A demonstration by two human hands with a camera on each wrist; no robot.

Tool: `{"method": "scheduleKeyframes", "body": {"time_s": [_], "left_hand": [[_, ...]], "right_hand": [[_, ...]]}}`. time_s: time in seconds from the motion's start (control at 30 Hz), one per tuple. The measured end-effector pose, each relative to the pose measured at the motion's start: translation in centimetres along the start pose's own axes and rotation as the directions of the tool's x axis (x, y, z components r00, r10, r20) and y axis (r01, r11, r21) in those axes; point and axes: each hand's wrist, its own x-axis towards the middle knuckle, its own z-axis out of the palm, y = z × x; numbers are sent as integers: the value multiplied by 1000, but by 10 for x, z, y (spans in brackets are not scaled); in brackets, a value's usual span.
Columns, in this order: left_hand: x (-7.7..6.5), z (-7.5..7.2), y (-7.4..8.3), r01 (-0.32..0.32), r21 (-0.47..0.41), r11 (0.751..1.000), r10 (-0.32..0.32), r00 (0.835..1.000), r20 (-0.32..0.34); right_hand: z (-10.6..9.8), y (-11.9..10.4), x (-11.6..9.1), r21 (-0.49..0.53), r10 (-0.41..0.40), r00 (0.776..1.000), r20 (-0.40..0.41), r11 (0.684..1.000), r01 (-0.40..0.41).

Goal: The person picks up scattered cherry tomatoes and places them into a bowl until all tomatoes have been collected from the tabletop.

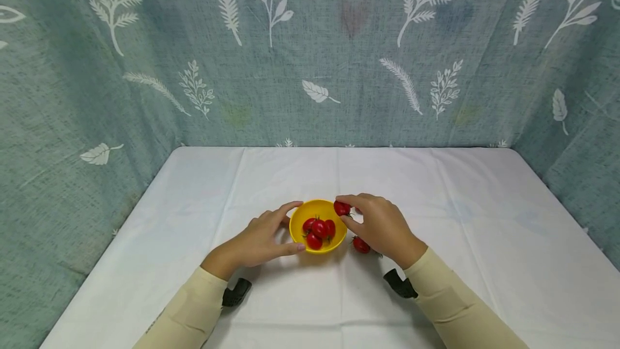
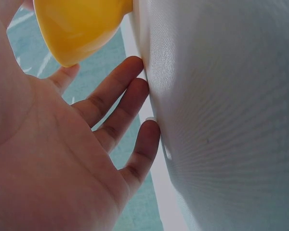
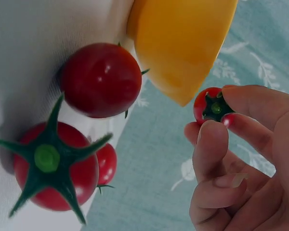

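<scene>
Tomato seems light, slippery and easily bruised, best held by its sides; the right hand pinches it, the spread left hand touches the bowl.

Tomatoes in bowl, other tomatoes at right

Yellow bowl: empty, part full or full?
Part full. The head view shows a small cluster of tomatoes inside the yellow bowl, with bare inner wall visible around them.
</scene>
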Motion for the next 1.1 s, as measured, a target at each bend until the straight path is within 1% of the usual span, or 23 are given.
{"method": "scheduleKeyframes", "body": {"time_s": [0.27,0.53,0.8,1.1], "left_hand": [[-1,-1,0,0,-7,1000,0,1000,6],[0,0,0,3,9,1000,-3,1000,5],[-1,0,-1,-3,5,1000,3,1000,2],[0,1,-2,1,16,1000,-1,1000,2]], "right_hand": [[6,-5,-1,-17,-48,999,2,999,48],[11,-9,-3,-45,-34,999,10,998,35],[18,-11,-4,-56,-28,998,51,998,31],[23,-12,-5,-46,-30,997,73,998,33]]}}
